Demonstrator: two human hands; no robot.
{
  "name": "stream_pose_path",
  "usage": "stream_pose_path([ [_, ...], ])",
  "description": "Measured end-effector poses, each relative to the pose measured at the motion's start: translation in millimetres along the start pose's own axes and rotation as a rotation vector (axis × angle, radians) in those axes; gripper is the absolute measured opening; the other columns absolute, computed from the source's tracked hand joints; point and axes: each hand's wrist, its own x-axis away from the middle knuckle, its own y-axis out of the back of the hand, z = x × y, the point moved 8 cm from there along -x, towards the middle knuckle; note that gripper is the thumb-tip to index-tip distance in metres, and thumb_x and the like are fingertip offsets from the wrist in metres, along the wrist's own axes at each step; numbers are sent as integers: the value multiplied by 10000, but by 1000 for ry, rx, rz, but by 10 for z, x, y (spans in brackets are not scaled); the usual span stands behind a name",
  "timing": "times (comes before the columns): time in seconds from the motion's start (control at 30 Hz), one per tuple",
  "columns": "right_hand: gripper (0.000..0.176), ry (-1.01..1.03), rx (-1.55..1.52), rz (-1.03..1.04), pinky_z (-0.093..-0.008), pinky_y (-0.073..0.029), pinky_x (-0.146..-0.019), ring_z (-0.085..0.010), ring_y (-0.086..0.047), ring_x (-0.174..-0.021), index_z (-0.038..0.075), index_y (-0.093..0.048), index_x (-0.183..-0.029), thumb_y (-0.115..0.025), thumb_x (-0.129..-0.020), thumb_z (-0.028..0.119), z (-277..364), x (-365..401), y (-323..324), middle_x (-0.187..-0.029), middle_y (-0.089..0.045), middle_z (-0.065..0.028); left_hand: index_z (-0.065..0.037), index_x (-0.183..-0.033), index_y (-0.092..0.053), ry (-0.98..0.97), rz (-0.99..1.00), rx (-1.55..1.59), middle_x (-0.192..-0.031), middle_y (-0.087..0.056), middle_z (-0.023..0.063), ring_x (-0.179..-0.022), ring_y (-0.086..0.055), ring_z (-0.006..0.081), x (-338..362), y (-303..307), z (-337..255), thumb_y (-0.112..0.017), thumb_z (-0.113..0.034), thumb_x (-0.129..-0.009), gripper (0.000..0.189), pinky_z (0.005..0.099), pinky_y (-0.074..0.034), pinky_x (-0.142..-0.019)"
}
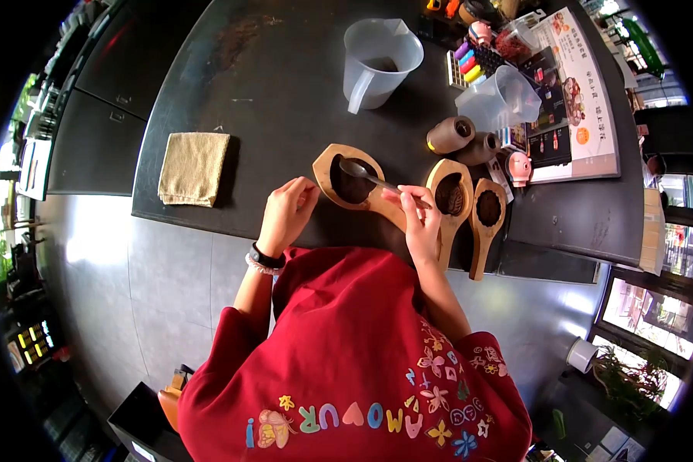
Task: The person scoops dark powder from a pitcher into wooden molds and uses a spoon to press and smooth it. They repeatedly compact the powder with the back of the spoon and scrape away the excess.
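Note:
In my right hand [417,223] is a metal spoon [373,179], pinched by its handle. The spoon's bowl sits over the dark hollow of a wooden mold [326,165], whose handle runs under my right hand. My left hand [287,209] is curled closed beside the mold's left edge, with nothing visible in it. To the right of my right hand lie a second wooden mold [436,175] with a leaf-like carved hollow and a smaller wooden mold [479,235] with a round scalloped hollow.
A folded tan cloth [194,169] lies at left on the dark table [277,92]. A translucent jug [369,85] stands at the back. Brown jars [451,135], a clear jug [489,104], colored pens [467,65], a pig figurine [519,167] and a printed menu board [593,108] crowd the right.

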Motion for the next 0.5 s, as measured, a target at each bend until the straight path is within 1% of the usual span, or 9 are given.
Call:
stream_pose_path([
  [0.1,177,5,34,10,-304,-530,-937,-205,-732,-1006,-25,-588,-1132,-552,-1056,130,45,1,-18,-1034,-760,-170,40,-974,-648,1,7,5,-885,-698,152,-796,-732,244,4,-16,-2,-652,-66,-966,107,323,-589,-725],
  [0.2,168,10,53,40,-342,-551,-972,-245,-730,-1001,-32,-587,-1148,-528,-1059,98,5,-19,3,-1061,-739,-195,39,-973,-648,-8,9,-12,-881,-694,154,-787,-728,250,-3,-27,-4,-655,-71,-965,111,324,-588,-721],
  [0.4,163,-19,-56,132,-361,-548,-987,-239,-726,-1009,-23,-584,-1140,-534,-1051,105,4,-81,43,-1065,-740,-191,38,-963,-646,-12,-5,-17,-874,-691,154,-771,-722,252,-3,-25,-32,-660,-75,-961,114,326,-587,-716],
  [0.5,155,4,17,173,-347,-539,-981,-218,-724,-1013,-21,-588,-1130,-544,-1047,102,11,-131,43,-1064,-743,-175,37,-960,-647,-15,-4,-27,-872,-691,155,-771,-722,252,-6,-34,-32,-660,-76,-961,114,326,-588,-717],
])
